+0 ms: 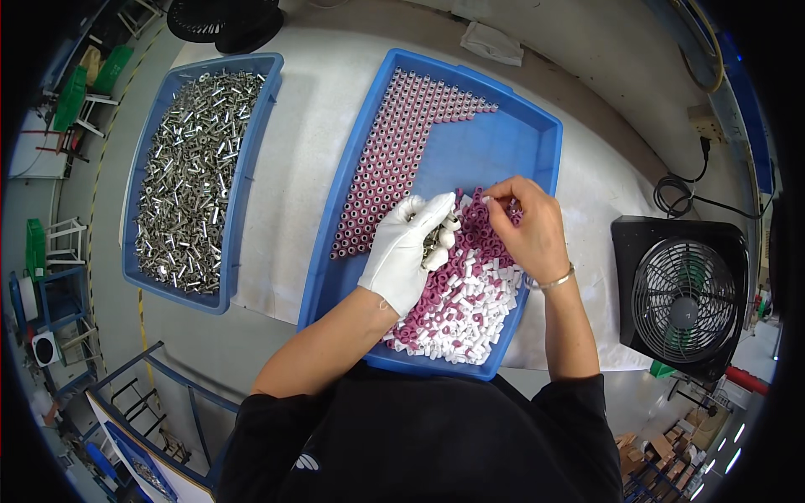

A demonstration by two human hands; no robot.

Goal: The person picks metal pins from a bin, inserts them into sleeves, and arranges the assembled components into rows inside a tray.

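My left hand (406, 251), in a white glove, is curled over the blue tray (549, 159) around several small shiny metal pins (433, 243). My right hand (532, 230) is bare, with a band at its wrist. Its thumb and forefinger are bent toward each other over the heap of purple rings (475, 220); whatever lies between the fingertips is too small to name. White short tubes (470, 323) lie mixed with purple rings nearer to me. Along the tray's left side, assembled pieces with purple and white collars (390, 142) stand upright in close rows.
A blue bin (239, 214) full of loose metal pins stands to the left on the white tabletop (289, 159). A black fan (683, 302) is on the right, near a coiled black cable (675, 197). Another black fan (222, 21) and a folded white cloth (492, 44) are at the back.
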